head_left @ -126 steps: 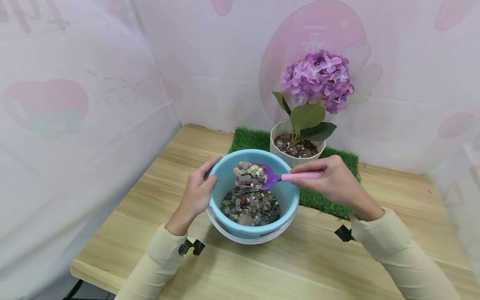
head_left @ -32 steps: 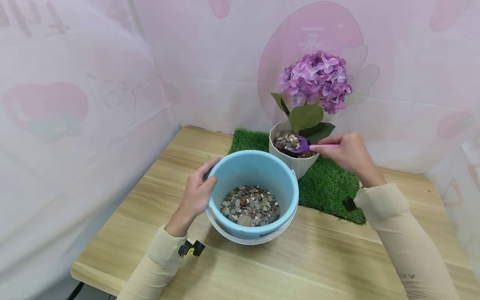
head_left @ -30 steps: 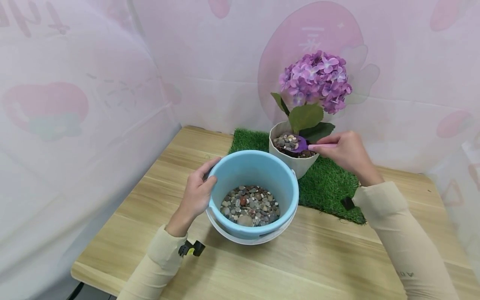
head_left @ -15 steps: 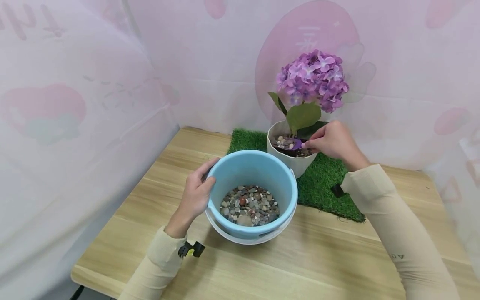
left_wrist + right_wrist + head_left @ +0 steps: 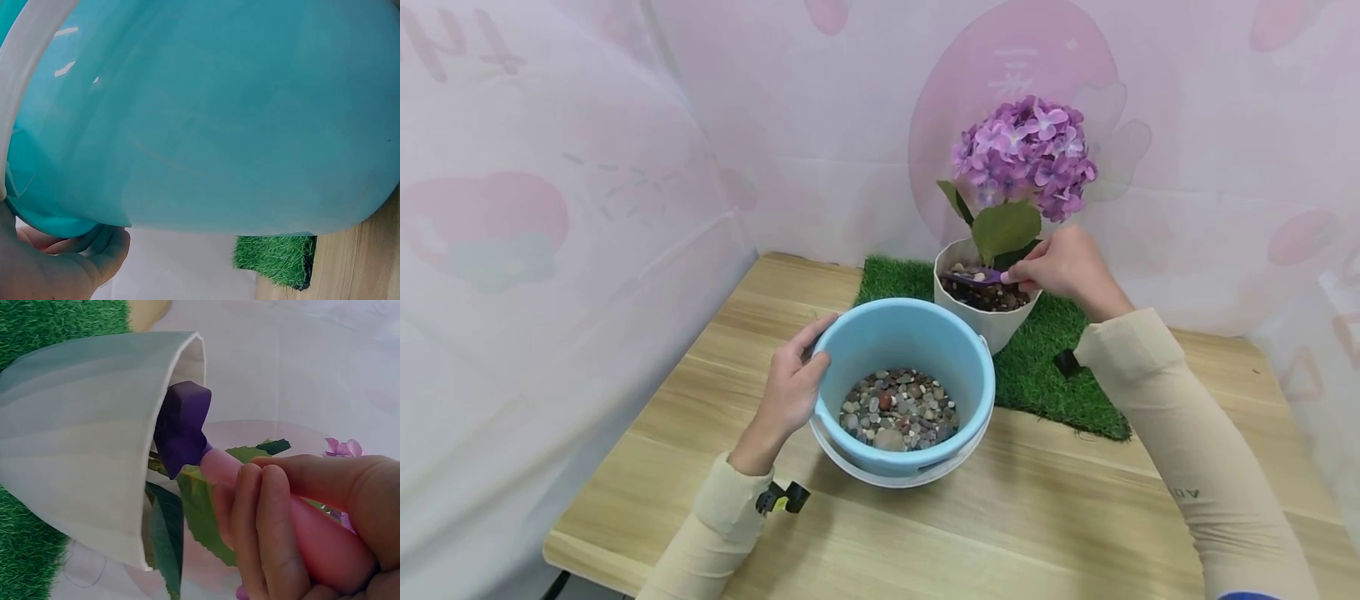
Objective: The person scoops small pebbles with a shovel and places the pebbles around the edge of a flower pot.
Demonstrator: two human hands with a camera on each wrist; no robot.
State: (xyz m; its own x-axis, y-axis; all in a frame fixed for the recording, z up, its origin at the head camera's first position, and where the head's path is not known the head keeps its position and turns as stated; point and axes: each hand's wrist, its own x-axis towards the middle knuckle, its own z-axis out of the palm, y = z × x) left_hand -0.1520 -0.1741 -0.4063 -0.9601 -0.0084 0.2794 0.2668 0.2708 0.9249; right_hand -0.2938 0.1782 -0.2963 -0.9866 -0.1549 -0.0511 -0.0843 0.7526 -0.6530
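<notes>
Steadies the light-blue bucket of pebbles on the bench with left fingers curled round its rim, presumably against shifting. Pinches the purple scoop by its pink handle in closed right fingers, low within the white flowerpot, seemingly to limit scattering.

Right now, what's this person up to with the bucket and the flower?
Their right hand holds a pink-handled purple scoop, its blade inside the white pot. The left hand grips the rim of the blue bucket, which has pebbles at its bottom. Some stones show at the blade; how many lie on it is hard to tell. The purple flower stands upright in the pot.
</notes>
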